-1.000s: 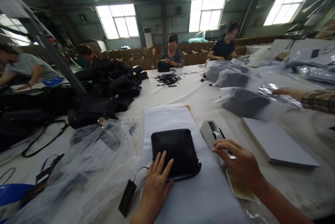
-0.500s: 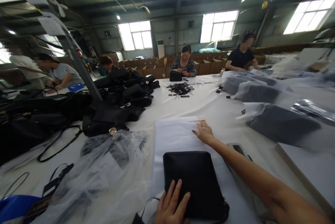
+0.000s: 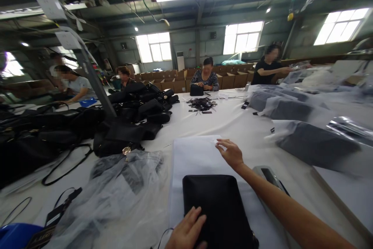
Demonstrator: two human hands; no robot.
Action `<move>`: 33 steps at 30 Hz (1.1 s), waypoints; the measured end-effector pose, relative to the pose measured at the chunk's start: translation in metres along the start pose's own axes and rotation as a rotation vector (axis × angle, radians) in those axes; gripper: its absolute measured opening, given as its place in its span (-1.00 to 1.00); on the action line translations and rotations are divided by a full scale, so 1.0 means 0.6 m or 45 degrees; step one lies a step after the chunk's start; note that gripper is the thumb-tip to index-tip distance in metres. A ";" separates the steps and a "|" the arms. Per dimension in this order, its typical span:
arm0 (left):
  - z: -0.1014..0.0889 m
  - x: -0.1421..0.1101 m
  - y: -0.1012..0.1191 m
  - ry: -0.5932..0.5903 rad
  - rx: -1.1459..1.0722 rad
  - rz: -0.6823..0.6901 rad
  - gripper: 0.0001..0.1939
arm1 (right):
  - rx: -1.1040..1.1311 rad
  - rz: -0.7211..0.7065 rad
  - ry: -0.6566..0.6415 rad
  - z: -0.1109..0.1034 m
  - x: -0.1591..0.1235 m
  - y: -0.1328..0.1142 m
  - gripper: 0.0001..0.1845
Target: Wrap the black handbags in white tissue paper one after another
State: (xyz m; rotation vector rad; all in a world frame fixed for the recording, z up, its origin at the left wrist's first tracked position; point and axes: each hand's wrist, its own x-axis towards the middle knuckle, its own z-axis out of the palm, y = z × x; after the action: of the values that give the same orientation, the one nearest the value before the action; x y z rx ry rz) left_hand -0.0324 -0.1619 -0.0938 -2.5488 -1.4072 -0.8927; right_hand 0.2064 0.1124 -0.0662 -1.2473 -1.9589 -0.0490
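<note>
A flat black pouch (image 3: 218, 210) lies on a sheet of white tissue paper (image 3: 195, 155) in front of me. My left hand (image 3: 188, 231) rests flat on the pouch's near left corner, fingers stretched out. My right hand (image 3: 231, 152) reaches over the pouch to the paper's far right corner and pinches that corner between thumb and fingers. A thin black cord runs from the pouch past my left hand.
Crumpled clear plastic bags (image 3: 116, 194) lie to the left, with a pile of black handbags (image 3: 125, 121) behind. A tape dispenser (image 3: 269, 177) sits to the right, near wrapped grey bundles (image 3: 314, 144). Several people sit at the far end of the white table (image 3: 233, 121).
My right hand left the tape dispenser, reached to the paper's far corner and now pinches it. The camera tilted up; my left hand stayed on the pouch.
</note>
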 end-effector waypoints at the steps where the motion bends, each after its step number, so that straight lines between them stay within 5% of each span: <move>1: -0.018 0.015 -0.007 -0.037 -0.066 -0.064 -0.43 | 0.025 -0.005 0.032 -0.014 -0.006 -0.013 -0.85; 4: -0.066 0.087 -0.030 0.018 -0.037 -0.340 -0.32 | 0.148 -0.070 0.152 -0.064 -0.034 -0.056 -0.86; 9: -0.095 0.235 -0.073 0.084 0.281 -0.253 -0.14 | 0.308 -0.316 0.252 -0.145 -0.108 -0.107 -0.87; 13: -0.107 0.284 -0.077 -0.046 0.364 -0.030 -0.56 | 0.241 -0.381 0.162 -0.201 -0.172 -0.111 -0.76; 17: -0.113 0.237 -0.027 -0.169 0.300 0.101 -0.77 | 0.005 -0.301 0.146 -0.250 -0.228 -0.125 -0.44; 21: -0.094 0.157 0.039 -0.192 0.337 0.069 -0.85 | -0.163 -0.482 -0.032 -0.266 -0.267 -0.168 -0.33; 26: -0.055 0.090 0.066 -0.167 0.345 0.057 -0.89 | -0.147 -0.560 -0.272 -0.225 -0.289 -0.191 -0.34; 33: -0.028 0.060 0.057 -0.108 0.270 0.097 -0.85 | -0.006 -0.615 -0.279 -0.173 -0.310 -0.134 -0.44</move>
State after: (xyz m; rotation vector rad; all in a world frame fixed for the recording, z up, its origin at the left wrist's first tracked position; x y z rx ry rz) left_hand 0.0019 -0.1606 -0.0543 -2.4860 -1.3371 -0.5954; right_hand 0.2426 -0.1115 -0.0842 -0.7818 -2.4147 -0.1661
